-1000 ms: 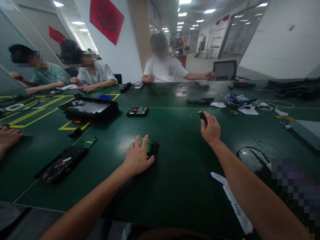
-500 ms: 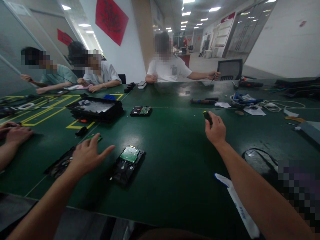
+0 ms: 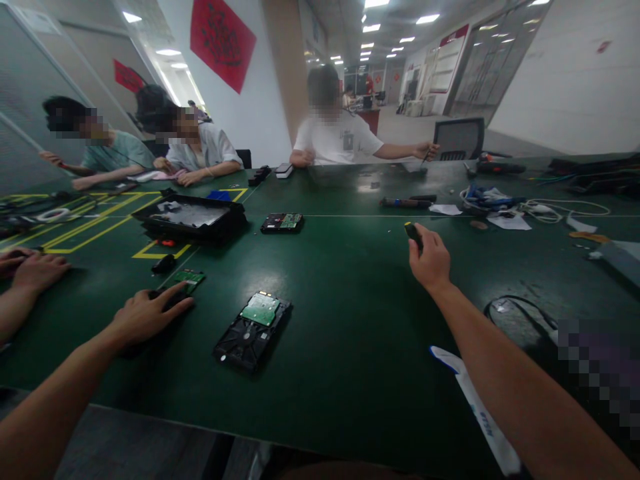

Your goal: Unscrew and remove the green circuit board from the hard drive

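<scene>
My left hand [image 3: 153, 312] lies over a dark hard drive [image 3: 164, 297] on the left of the table. Its fingers and thumb close round the drive, which is mostly covered. Just beyond the fingertips is a green circuit board [image 3: 190, 280]. To the right of this hand, a black hard drive [image 3: 246, 337] lies flat with its green board [image 3: 261, 309] facing up. My right hand [image 3: 431, 257] is raised over the table's right half, shut on a black-handled tool [image 3: 413, 232] with a yellow end, perhaps a screwdriver; the rest of it is hidden.
Farther back are another hard drive [image 3: 282, 223] and a black tray [image 3: 193, 217]. Cables and a blue bundle [image 3: 493, 198] lie back right. A white strip [image 3: 480, 407] is under my right forearm. A co-worker's hands [image 3: 37, 273] rest at the left edge; other people sit opposite.
My left hand has moved left and down onto the dark hard drive and closed round it, uncovering more of the green circuit board. My right hand stays nearly still with the tool.
</scene>
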`<state>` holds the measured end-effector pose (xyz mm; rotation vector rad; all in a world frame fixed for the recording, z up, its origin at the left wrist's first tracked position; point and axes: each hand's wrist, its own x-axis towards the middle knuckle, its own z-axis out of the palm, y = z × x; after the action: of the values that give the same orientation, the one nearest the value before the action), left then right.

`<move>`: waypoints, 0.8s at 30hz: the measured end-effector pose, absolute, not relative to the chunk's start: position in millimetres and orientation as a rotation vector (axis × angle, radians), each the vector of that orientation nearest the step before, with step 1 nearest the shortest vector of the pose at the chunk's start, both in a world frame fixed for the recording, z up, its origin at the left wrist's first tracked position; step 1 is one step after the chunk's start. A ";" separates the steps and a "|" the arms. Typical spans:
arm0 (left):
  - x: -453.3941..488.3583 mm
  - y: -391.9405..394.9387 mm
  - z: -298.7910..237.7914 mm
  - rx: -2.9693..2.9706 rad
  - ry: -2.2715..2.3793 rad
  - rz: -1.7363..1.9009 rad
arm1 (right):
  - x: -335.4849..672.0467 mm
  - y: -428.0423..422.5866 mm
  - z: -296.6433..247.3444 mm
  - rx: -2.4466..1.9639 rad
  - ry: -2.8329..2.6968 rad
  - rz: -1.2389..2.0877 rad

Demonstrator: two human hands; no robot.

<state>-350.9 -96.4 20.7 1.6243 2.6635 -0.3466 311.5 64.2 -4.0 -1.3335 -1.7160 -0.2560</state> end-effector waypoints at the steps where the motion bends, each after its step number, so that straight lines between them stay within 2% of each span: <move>1: -350.7 -93.9 21.8 1.611 2.618 -0.381 | 311.6 64.0 -3.9 -1.334 -1.714 -0.255; 5: -351.7 -86.2 21.6 1.540 2.587 -0.458 | 312.3 63.2 -3.3 -1.348 -1.693 -0.240; 13: -345.9 -71.4 10.8 1.711 2.533 -0.366 | 310.8 62.5 -2.0 -1.357 -1.692 -0.244; 24: -262.6 -6.9 16.7 2.109 2.164 -0.262 | 309.8 61.4 -2.0 -1.337 -1.696 -0.231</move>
<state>-262.6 -6.9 16.7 2.1090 2.1640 -0.2623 309.8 61.4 -2.0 -1.3366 -1.6961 -0.2307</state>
